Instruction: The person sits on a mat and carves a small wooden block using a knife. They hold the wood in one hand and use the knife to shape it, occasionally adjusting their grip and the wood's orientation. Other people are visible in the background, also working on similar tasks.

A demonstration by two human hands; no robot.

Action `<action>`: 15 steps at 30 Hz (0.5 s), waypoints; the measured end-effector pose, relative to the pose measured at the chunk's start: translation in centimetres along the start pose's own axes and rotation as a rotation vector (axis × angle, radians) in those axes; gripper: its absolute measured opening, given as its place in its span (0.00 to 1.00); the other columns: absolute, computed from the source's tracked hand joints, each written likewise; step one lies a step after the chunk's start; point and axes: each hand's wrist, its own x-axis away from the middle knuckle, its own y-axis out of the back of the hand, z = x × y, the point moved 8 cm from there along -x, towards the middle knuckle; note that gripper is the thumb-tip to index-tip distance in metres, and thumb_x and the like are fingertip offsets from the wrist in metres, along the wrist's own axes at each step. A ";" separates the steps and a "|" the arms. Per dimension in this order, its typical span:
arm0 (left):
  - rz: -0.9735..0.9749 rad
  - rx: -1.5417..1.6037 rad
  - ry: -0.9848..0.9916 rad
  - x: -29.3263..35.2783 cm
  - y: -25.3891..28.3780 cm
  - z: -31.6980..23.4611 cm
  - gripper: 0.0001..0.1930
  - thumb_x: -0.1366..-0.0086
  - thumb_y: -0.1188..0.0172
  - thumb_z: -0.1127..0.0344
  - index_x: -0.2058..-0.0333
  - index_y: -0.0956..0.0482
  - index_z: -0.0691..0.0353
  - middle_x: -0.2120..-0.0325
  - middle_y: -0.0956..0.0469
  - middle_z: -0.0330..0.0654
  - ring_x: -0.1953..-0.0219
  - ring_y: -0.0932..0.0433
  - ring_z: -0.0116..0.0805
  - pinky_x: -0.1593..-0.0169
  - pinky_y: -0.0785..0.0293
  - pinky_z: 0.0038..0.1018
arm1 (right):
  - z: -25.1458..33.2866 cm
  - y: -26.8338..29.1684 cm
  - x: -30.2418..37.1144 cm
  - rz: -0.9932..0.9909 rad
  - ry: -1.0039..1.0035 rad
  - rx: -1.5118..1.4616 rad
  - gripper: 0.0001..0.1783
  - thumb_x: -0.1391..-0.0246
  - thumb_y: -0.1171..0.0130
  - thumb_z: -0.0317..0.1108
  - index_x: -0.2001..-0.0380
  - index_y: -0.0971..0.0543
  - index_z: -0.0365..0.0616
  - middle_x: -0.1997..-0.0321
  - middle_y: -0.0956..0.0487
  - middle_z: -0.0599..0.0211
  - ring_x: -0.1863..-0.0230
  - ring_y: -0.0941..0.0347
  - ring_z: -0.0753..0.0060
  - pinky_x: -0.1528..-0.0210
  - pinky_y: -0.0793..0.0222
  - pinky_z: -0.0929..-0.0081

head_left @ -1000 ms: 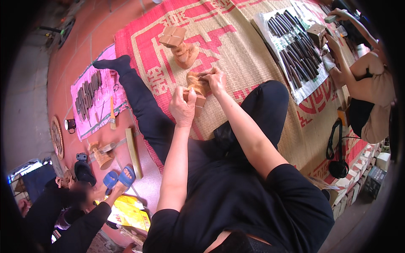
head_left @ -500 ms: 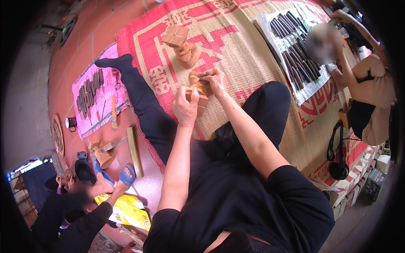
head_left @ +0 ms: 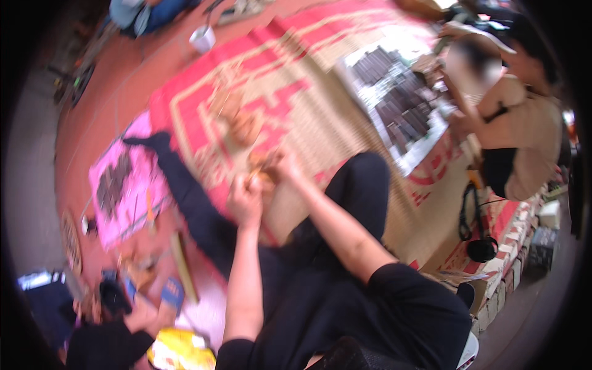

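Observation:
The picture is smeared by motion. My left hand (head_left: 245,198) is closed round the near end of a carved wooden piece (head_left: 264,177), which lies between my hands above the mat. My right hand (head_left: 282,165) is closed and pressed against its far end; whatever its fingers pinch is too blurred to name. Just beyond, a second wooden carving (head_left: 243,127) stands on the red and straw-coloured woven mat (head_left: 308,126). My outstretched left leg (head_left: 191,197) and bent right knee (head_left: 367,179) flank the work.
At left, a pink cloth (head_left: 132,213) bears dark tools; a wooden strip (head_left: 184,265) lies nearby. A person (head_left: 108,345) sits lower left. On the right, another person (head_left: 524,123) sits beside a white sheet (head_left: 404,163) of dark-handled tools. A white cup (head_left: 202,39) stands at the back.
The view has tilted and blurred, so the mat, tools and both hands appear lower and further left. The person at right now reaches over the tool sheet. A seated person appears at the top left.

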 end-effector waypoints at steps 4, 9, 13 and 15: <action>-0.013 -0.049 -0.102 -0.7 -0.4 -3.0 0.11 0.37 0.40 0.59 0.70 0.28 0.60 0.77 0.24 0.48 0.75 0.22 0.52 0.72 0.28 0.43 | -1.7 2.2 -0.6 -0.105 -0.012 0.158 0.12 0.63 0.31 0.23 0.72 0.23 0.36 0.66 0.18 0.63 0.61 0.18 0.68 0.60 0.26 0.74; -0.019 -0.084 -0.083 -0.9 -0.4 -2.8 0.12 0.37 0.40 0.60 0.71 0.30 0.60 0.76 0.24 0.48 0.75 0.22 0.51 0.72 0.28 0.42 | 3.0 2.0 0.9 -0.239 -0.116 0.253 0.11 0.60 0.32 0.29 0.76 0.25 0.38 0.65 0.17 0.65 0.63 0.19 0.67 0.58 0.26 0.71; -0.015 -0.077 -0.045 -0.9 -0.2 -2.1 0.11 0.36 0.40 0.60 0.71 0.30 0.60 0.76 0.24 0.47 0.73 0.22 0.51 0.72 0.28 0.42 | 1.5 1.7 0.5 -0.119 0.007 0.207 0.15 0.64 0.29 0.34 0.74 0.24 0.40 0.69 0.20 0.63 0.64 0.22 0.64 0.60 0.28 0.67; -0.008 -0.060 -0.062 -0.9 -0.4 -2.2 0.11 0.36 0.41 0.60 0.71 0.30 0.60 0.76 0.24 0.47 0.72 0.22 0.51 0.71 0.28 0.42 | 0.6 2.3 0.4 -0.128 0.073 0.296 0.18 0.66 0.28 0.38 0.73 0.23 0.41 0.69 0.21 0.60 0.64 0.23 0.60 0.61 0.29 0.64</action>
